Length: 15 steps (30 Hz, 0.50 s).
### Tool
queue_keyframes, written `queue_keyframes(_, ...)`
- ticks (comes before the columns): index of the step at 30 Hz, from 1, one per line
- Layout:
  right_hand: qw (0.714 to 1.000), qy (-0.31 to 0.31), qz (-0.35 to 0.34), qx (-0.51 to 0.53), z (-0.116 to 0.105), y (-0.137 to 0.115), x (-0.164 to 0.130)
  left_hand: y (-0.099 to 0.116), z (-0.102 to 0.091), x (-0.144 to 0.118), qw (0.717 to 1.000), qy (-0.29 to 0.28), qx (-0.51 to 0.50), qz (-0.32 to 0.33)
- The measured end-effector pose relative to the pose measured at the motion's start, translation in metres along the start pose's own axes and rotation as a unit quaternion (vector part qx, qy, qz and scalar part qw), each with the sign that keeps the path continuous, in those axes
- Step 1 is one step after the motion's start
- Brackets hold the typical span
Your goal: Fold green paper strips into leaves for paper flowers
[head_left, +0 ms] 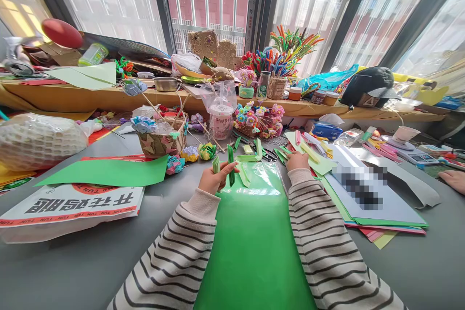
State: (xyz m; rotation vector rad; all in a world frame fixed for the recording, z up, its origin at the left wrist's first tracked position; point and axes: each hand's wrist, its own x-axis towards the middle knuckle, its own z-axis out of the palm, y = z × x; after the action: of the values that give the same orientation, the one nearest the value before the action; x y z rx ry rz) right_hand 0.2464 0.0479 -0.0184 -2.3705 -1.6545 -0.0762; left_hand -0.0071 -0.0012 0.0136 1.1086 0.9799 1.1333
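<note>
Here, the left hand (213,180) holds 2 bundles of folded green paper (231,167) over the far end of the green mat (254,252), fingertips pinching the darker bundle. The right hand (298,161) is among the paper pieces (281,155) beside the mat; whether its fingers grip any, I cannot tell. A light, even pinch should keep the folds crisp.
</note>
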Motion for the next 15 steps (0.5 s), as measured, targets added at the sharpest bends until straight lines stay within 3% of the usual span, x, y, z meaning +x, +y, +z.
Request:
queue_keyframes(5,0.996,0.084,-0.031,0.014,0.001,-0.001,0.001,0.0,0.0,0.001,1.0,0.002,0.001,-0.006)
queue_keyframes(9,0.99,0.126,-0.061,0.031,-0.017,-0.007,-0.006,0.0,-0.002,0.001,1.0,-0.004,-0.002,-0.002)
queue_keyframes(11,0.981,0.139,-0.124,0.059,-0.029,-0.013,-0.013,-0.001,-0.003,0.001,1.0,-0.008,-0.001,0.001)
queue_keyframes(12,0.977,0.108,-0.168,0.071,-0.034,-0.016,-0.018,-0.001,-0.004,0.001,1.0,-0.009,0.0,0.001)
queue_keyframes(15,0.952,-0.062,-0.291,0.075,-0.044,-0.029,-0.034,-0.001,-0.006,0.002,1.0,-0.009,0.003,0.002)
